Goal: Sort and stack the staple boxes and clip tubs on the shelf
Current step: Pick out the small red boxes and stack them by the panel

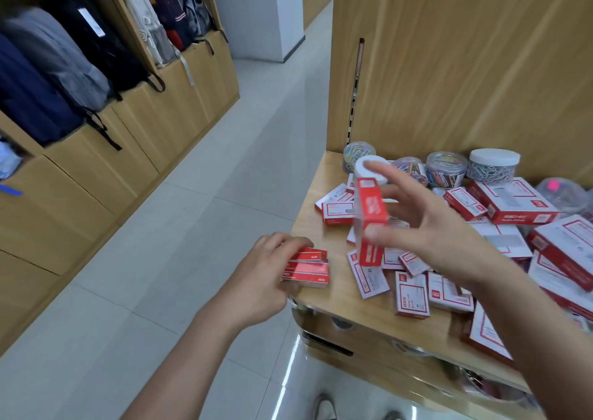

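Two grips at once

The left hand (266,268) is gripping a stack of small red staple boxes (306,268), with its fingers curling over the top of the stack. Three layers are showing in the stack. It is sitting at the near left corner of the wooden shelf (333,301), though whether it is resting on the wood or hanging just above it cannot be told.

The right hand (426,227) is pinching a single red staple box (370,220) and holding it upright in the air over the left part of the shelf. The thumb is pressing the box's lower near face and the fingers are spreading toward its top. Motion blur is softening the fingertips.

Below and beside that hand, loose small staple boxes (412,294) are lying scattered, most of them flat with their white labels facing up. Larger staple boxes (513,201) are piling up toward the right.

Round clip tubs (446,169) are standing in a row along the back panel. One white-lidded tub is showing partly behind the right hand's fingers, and another is closing the row on the right.

Across the tiled floor (208,227), backpacks (48,76) are hanging in wooden bays on the left.
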Available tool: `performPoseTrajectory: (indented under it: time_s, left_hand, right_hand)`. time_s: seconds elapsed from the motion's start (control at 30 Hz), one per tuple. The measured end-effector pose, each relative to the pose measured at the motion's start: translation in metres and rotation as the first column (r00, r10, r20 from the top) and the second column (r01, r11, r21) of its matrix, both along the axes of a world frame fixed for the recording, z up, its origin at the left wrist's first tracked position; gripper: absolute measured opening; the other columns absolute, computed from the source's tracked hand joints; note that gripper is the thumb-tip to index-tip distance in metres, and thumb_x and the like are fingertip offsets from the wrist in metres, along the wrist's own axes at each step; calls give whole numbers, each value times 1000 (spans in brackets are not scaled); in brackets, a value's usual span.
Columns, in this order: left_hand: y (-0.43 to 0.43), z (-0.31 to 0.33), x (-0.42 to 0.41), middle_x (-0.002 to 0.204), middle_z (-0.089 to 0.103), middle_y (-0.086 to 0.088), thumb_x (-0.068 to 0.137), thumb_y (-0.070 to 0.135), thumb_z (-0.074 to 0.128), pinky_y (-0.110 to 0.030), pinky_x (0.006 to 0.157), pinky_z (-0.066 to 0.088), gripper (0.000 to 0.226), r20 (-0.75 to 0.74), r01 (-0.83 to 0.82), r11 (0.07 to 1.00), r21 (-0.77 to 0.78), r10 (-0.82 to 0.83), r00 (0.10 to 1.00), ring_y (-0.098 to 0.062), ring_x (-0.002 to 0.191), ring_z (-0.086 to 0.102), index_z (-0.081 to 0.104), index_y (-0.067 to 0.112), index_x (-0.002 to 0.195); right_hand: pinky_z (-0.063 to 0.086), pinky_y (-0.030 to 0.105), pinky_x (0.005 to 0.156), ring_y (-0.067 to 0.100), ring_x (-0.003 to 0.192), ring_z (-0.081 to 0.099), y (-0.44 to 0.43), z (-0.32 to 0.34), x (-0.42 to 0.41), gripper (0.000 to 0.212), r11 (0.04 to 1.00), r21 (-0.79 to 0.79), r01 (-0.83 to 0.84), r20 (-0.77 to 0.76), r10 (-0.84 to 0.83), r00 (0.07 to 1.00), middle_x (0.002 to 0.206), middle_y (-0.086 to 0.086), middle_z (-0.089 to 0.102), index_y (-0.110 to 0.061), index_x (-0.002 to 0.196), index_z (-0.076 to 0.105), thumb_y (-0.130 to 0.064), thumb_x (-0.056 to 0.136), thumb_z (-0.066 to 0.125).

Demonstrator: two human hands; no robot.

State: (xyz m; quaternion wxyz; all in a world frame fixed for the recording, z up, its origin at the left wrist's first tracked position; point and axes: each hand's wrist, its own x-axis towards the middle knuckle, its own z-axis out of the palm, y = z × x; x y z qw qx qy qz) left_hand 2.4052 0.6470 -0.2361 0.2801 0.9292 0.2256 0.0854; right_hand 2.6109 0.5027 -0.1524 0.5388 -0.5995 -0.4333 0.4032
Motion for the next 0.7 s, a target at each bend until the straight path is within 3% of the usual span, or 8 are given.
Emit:
performPoseTrajectory:
  time_s: [0.03,0.1,0.17,0.33,0.43,0.53,0.6,0.7]
  left_hand:
    - [-1,1,7,122,46,14,73,6,66,-20,97,36,67,-8,14,1000,-11,-14,1000,-9,116,40,46,34,130]
    - [-3,3,21,127,44,12,71,5,62,-25,101,36,72,-23,24,998,-50,-25,999,-10,121,35,44,32,135]
    - [-4,4,28,138,34,9,70,9,56,-32,107,34,79,-68,32,999,-42,-35,997,-12,128,26,35,33,142]
    - [-28,6,31,155,-10,22,76,50,66,-29,113,13,93,-104,55,998,36,-51,993,-5,141,-9,4,53,145]
    - [-40,-3,40,155,13,10,82,61,51,-35,112,27,71,1,-5,982,188,5,1000,-16,142,10,16,52,143]
    - [-43,-11,46,129,43,8,85,53,52,-34,86,50,47,139,-123,959,254,90,986,-16,121,37,41,43,129]
    - [-45,-16,48,118,50,6,84,49,55,-33,77,50,40,178,-172,941,292,123,976,-18,111,41,49,38,122]
    - [-46,-23,51,116,54,-1,84,44,61,-34,84,46,35,242,-197,921,336,117,963,-23,108,45,60,29,115]
  right_hand:
    - [54,43,88,23,114,61,-2,-1,5,74,999,21,33,-212,-28,977,123,1,63,-39,132,51,-20,67,79]
    - [53,54,81,37,115,59,-6,-4,10,68,994,22,103,-597,-69,799,129,9,61,-28,131,55,-17,66,71]
    - [53,58,81,40,117,58,-10,-7,9,68,987,17,162,-745,-95,660,130,13,61,-21,131,56,-15,66,71]
    - [50,56,92,33,106,65,-16,-14,-7,54,937,-23,349,-481,-316,818,106,6,72,-30,121,59,5,80,60]
    - [52,53,90,29,98,68,-22,-15,-12,47,919,-36,394,-264,-389,883,100,4,73,-34,113,60,4,85,61]
    - [55,46,87,20,94,70,-28,-15,-13,39,895,-38,443,-184,-442,878,100,0,73,-32,110,62,-3,85,65]
    - [56,44,85,20,94,70,-30,-16,-13,37,882,-27,470,-194,-466,863,101,1,72,-29,110,62,-2,85,65]
    - [57,40,83,18,96,69,-34,-20,-12,38,878,-25,478,-201,-472,858,104,0,72,-28,111,64,-1,84,66]
